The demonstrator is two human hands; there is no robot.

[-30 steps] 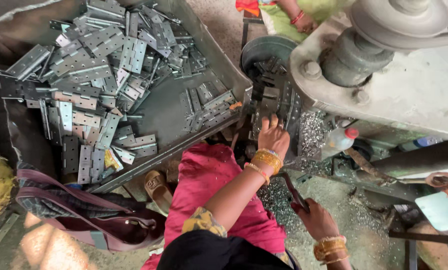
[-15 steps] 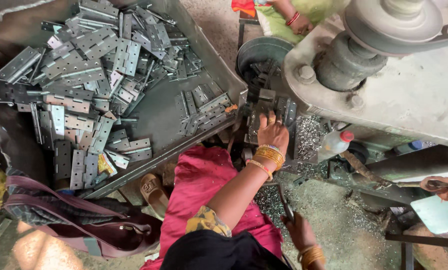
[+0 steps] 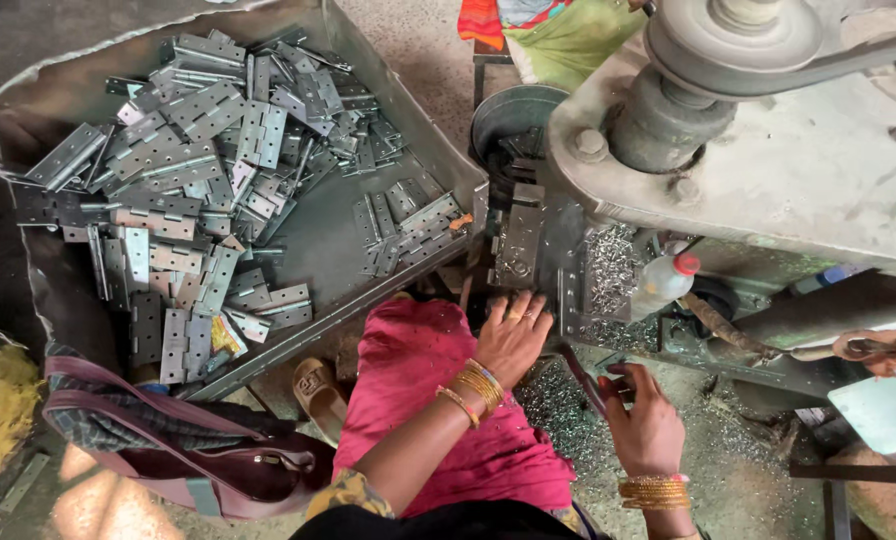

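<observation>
Head view shows us seated at the drill press (image 3: 768, 170), and our left hand (image 3: 513, 335) has dropped back from the press bed since half a second ago: then it reached up to the hinge plate (image 3: 518, 245) on the bed, now it rests spread and empty on our pink-clad knee just below that plate. Our right hand (image 3: 648, 425) has risen toward the press and is closed around the dark lever handle (image 3: 580, 375) under the bed's right side. We judge the piece is left seated on the bed while the lever takes over. Left of the press, the sheet-metal tray (image 3: 408, 110) holds the heap of grey hinges (image 3: 178, 200), well apart from both hands.

Hard to make out: whether the hinge plate is clamped or merely lying there, and where the lever joins the press, lost among metal shavings (image 3: 613, 270). A plastic bottle (image 3: 663, 285) stands just right of the shavings. Our right wrist runs off the lower edge.
</observation>
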